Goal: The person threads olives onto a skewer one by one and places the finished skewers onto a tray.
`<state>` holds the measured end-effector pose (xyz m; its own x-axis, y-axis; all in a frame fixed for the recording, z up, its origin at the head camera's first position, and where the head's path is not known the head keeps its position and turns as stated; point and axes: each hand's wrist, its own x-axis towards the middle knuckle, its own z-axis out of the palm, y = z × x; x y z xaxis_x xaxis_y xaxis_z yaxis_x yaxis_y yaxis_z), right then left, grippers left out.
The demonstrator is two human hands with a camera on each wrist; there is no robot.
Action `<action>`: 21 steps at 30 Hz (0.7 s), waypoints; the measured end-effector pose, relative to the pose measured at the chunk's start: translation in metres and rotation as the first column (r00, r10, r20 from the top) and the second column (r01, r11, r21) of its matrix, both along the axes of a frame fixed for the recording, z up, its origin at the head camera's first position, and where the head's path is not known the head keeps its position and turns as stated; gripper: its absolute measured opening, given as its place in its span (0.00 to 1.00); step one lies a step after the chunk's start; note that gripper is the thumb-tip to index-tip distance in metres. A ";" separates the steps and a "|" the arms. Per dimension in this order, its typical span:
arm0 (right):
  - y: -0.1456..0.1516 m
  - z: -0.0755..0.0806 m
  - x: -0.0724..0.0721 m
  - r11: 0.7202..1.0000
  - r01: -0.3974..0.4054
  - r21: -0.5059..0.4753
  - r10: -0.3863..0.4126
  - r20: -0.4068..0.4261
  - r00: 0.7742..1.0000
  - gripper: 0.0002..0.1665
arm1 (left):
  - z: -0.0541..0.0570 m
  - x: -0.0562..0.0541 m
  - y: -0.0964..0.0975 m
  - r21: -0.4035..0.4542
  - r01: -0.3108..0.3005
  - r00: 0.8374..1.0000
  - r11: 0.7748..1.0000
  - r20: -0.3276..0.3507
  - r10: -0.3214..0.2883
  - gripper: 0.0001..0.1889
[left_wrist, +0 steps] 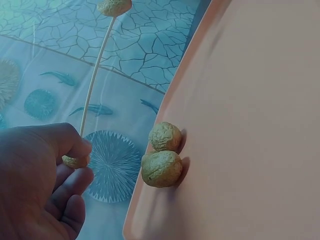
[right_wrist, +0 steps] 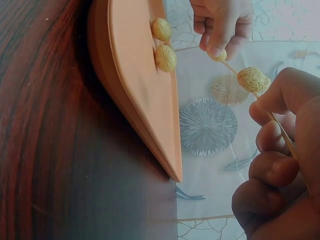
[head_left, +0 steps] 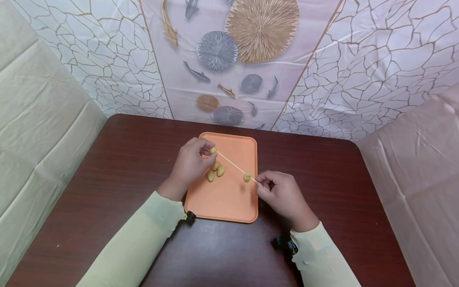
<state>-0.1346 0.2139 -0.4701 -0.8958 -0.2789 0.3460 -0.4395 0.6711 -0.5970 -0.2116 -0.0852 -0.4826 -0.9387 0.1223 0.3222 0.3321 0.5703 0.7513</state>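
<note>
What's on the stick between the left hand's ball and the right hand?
One wrinkled ball, near the right hand; otherwise the stick looks bare in the head view.

Skewer [head_left: 231, 162] barring the way above tray [head_left: 220, 203], loose balls [head_left: 220, 171] near left hand [head_left: 193, 161], passage over tray's near end

Bright head view, dim bluish left wrist view
Hazy glare on the counter [head_left: 215, 255], soft shadows on the tray [head_left: 218, 203]

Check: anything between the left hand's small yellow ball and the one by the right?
Nothing visible: the thin pale stick runs bare from the pinched ball in the left hand to the speared ball by the right hand, over the orange rectangular tray.
</note>
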 end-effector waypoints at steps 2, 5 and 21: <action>0.000 0.000 0.000 1.000 0.004 0.002 -0.004 -0.002 1.000 0.06 | 0.001 0.000 0.001 0.003 0.004 1.000 1.000 0.004 -0.004 0.11; 0.000 0.000 0.000 1.000 0.007 0.004 -0.007 -0.003 1.000 0.06 | 0.001 0.001 0.001 0.004 0.012 1.000 1.000 0.009 -0.012 0.11; -0.001 -0.001 -0.001 1.000 -0.001 -0.013 0.000 -0.002 1.000 0.05 | 0.003 0.006 0.012 0.004 0.044 0.999 0.999 0.022 -0.044 0.11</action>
<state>-0.1358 0.2129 -0.4709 -0.8948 -0.2746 0.3519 -0.4413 0.6628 -0.6049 -0.2059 -0.0736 -0.4799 -0.9394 0.1628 0.3018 0.3402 0.5526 0.7609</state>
